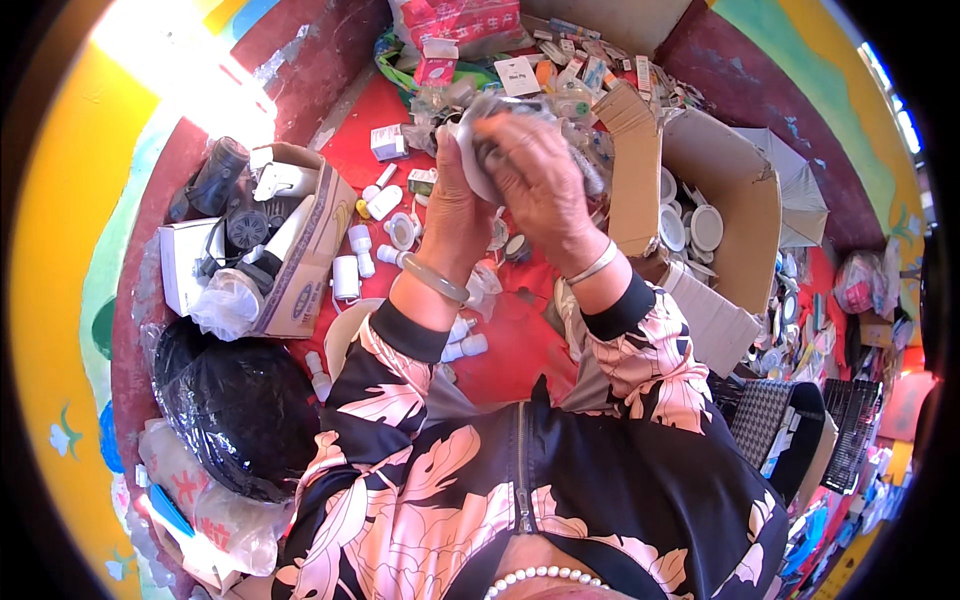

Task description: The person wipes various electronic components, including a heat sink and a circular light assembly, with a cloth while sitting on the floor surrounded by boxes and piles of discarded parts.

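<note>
In front of my chest, at the far side of the red cloth [510, 340], my two hands come together. My left hand [452, 215] is closed on a white round piece [474, 160], its thumb along the edge. Against the piece's other side lies my right hand [545, 185], fingers bent over a grey crumpled cloth [485, 104]. Motion smears both cloth and fingers, and the piece's far side is hidden. White bulbs [384, 202] and a white ring-shaped fitting [402, 231] lie beside my left wrist.
A carton [620, 210] with white round fittings [706, 228] stands at the right. To the left are a carton of lamps and dark parts [300, 270] and a black plastic bag [230, 410]. Small boxes [388, 142] and a red-and-white bag [460, 25] lie at the back.
</note>
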`<state>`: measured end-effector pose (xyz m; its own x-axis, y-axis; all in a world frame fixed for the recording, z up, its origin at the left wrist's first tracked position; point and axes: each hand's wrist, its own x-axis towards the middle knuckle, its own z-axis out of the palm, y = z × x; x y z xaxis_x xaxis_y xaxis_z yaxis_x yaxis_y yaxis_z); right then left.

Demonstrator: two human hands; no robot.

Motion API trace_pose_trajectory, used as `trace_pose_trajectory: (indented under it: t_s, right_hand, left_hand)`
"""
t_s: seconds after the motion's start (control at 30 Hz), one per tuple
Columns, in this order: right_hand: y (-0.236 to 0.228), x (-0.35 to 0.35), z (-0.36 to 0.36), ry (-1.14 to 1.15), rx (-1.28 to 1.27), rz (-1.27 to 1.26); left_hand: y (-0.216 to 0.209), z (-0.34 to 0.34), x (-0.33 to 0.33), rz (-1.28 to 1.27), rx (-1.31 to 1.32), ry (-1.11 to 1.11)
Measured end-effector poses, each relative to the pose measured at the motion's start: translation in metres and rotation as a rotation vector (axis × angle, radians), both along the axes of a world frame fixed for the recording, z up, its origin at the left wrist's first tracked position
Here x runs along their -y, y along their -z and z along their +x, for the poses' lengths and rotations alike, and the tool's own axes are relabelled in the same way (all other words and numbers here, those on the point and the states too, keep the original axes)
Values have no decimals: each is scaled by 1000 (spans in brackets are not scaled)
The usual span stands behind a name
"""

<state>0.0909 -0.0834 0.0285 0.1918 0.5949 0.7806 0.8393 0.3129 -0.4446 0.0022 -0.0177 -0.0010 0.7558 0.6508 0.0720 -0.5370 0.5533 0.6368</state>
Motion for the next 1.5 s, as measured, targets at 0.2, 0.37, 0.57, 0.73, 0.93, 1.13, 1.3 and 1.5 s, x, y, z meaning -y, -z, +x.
trace_pose_trajectory:
  t_s: [0.2,0.37,0.57,0.73,0.93,1.13,1.3,1.5]
  right_hand:
    - [-12,7,3,-337,3,-166]
    - [-27,20,22,-414,-94,-367]
    - [-18,32,58,28,-497,-503]
    - [-10,28,66,-214,-877,-418]
    - [-16,26,54,-402,-1054,-534]
    - [-21,30,49,-341,-993,-536]
    - [-7,21,46,-500,-1052,-439]
    - [-3,24,44,-493,-1151,-403]
  left_hand:
    - [5,-2,-15,-50,65,-15]
    - [-8,-5,-23,-2,59,-65]
    - [-16,-9,-23,-63,67,-141]
    - [-16,-13,-25,-98,65,-83]
    - [-17,-13,-24,-57,-6,-79]
    - [-23,-10,-17,14,-76,-72]
    - [-12,-11,-15,82,-89,-57]
    - [-9,-14,-19,31,-80,-61]
